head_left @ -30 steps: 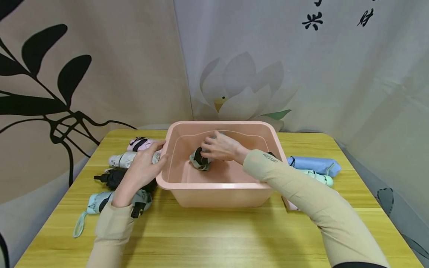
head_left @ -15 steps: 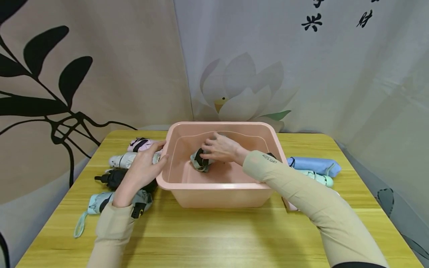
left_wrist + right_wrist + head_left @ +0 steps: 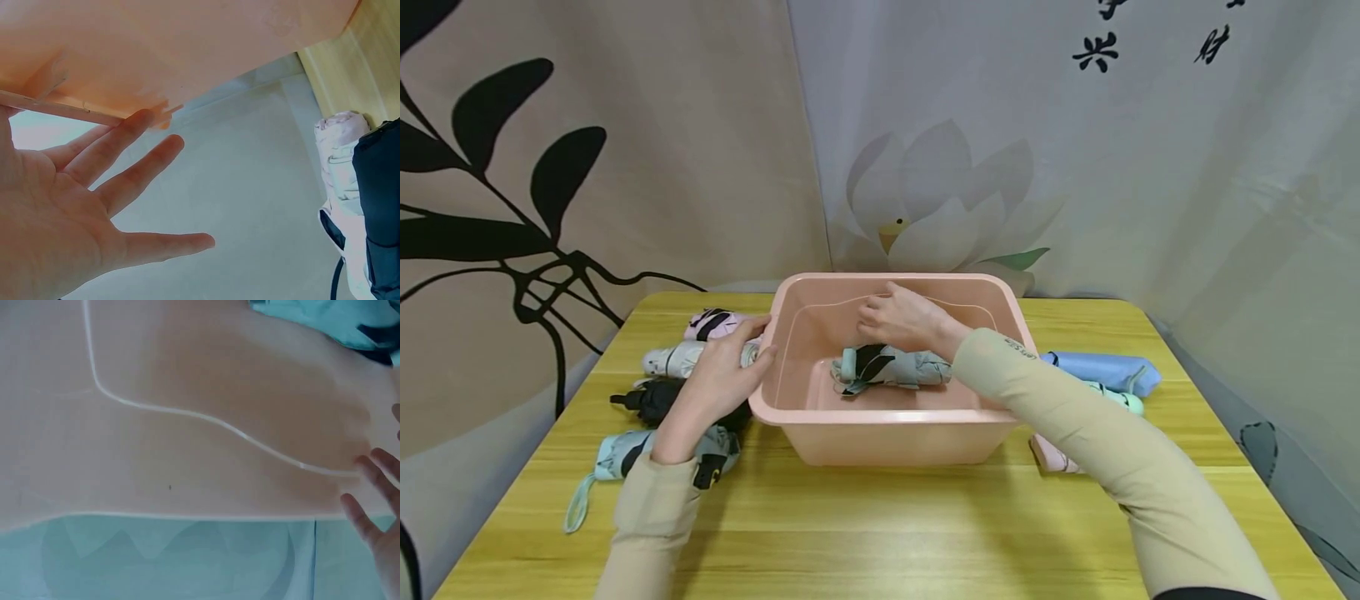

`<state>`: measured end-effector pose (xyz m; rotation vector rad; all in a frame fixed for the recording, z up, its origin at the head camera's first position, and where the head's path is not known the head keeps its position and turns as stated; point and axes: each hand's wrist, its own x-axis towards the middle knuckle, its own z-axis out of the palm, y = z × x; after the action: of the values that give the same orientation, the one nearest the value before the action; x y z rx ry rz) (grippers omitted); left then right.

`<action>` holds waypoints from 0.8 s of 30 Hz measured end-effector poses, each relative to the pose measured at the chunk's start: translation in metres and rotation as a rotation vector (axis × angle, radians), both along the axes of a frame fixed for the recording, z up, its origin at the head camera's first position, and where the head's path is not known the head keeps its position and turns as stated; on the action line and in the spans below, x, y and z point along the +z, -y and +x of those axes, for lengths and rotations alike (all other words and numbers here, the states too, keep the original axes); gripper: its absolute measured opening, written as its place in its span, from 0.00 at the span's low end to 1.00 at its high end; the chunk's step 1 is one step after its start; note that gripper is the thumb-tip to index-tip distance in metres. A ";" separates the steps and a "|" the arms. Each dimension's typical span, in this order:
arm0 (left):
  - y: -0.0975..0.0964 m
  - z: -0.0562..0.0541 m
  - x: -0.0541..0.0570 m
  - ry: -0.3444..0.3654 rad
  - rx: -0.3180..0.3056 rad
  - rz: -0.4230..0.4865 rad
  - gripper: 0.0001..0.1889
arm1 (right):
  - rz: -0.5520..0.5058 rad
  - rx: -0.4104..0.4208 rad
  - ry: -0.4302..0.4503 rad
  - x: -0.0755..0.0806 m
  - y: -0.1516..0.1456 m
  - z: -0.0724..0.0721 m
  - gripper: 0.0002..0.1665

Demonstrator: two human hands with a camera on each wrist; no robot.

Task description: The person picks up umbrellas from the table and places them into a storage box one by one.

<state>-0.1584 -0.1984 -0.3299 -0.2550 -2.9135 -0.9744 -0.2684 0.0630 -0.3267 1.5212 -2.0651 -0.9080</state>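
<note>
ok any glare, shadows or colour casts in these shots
Head view: sheen on the table, shadow inside the tub; left wrist view: tub looks orange near its rim; right wrist view: brownish shadow across the tub wall, umbrella tinted teal.

From the middle of the head view, a pale cloth backdrop [image 3: 700, 167] hangs at twelve o'clock, printed with a black leafy branch [image 3: 567, 175] between nine and ten, a faint white lotus [image 3: 970, 218] near one, and black characters [image 3: 1096, 52] between one and two. The wood-grained counter [image 3: 880, 525] shows at six.
</note>
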 end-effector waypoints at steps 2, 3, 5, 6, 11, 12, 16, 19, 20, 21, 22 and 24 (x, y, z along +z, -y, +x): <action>0.000 0.000 0.000 -0.001 -0.002 -0.002 0.30 | -0.047 0.015 -0.005 0.007 -0.002 0.001 0.13; 0.000 0.000 0.000 -0.002 -0.003 -0.002 0.30 | -0.067 0.016 -0.006 0.012 -0.003 0.001 0.12; 0.000 0.000 0.000 -0.003 -0.005 -0.001 0.30 | -0.085 -0.002 -0.012 0.022 -0.005 0.004 0.13; 0.001 -0.001 0.000 -0.003 -0.006 -0.002 0.30 | -0.100 -0.009 -0.011 0.026 -0.006 0.005 0.14; 0.000 0.000 0.000 -0.002 -0.009 -0.001 0.30 | -0.219 -0.005 -0.004 0.046 -0.018 0.008 0.13; 0.000 0.000 0.000 -0.001 -0.010 0.000 0.30 | -0.247 -0.002 0.002 0.049 -0.021 0.008 0.12; 0.000 0.000 0.000 -0.002 -0.012 0.004 0.30 | -0.309 -0.042 0.016 0.059 -0.033 0.014 0.10; 0.000 0.000 0.000 -0.003 -0.014 0.003 0.30 | -0.339 -0.066 0.006 0.065 -0.045 0.018 0.14; 0.000 0.000 0.000 -0.004 -0.015 0.003 0.30 | -0.345 -0.073 0.006 0.067 -0.050 0.019 0.16; 0.000 0.000 0.000 -0.004 -0.014 0.001 0.30 | -0.351 -0.080 0.008 0.069 -0.054 0.020 0.17; 0.000 0.000 0.000 -0.004 -0.014 0.001 0.30 | -0.361 -0.087 0.017 0.070 -0.058 0.021 0.18; 0.000 0.000 0.000 -0.004 -0.014 0.000 0.30 | -0.380 -0.110 0.049 0.073 -0.067 0.024 0.20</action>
<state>-0.1583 -0.1981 -0.3304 -0.2766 -2.9119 -0.9752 -0.2448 0.1301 -0.2535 1.2488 -2.2191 -0.4786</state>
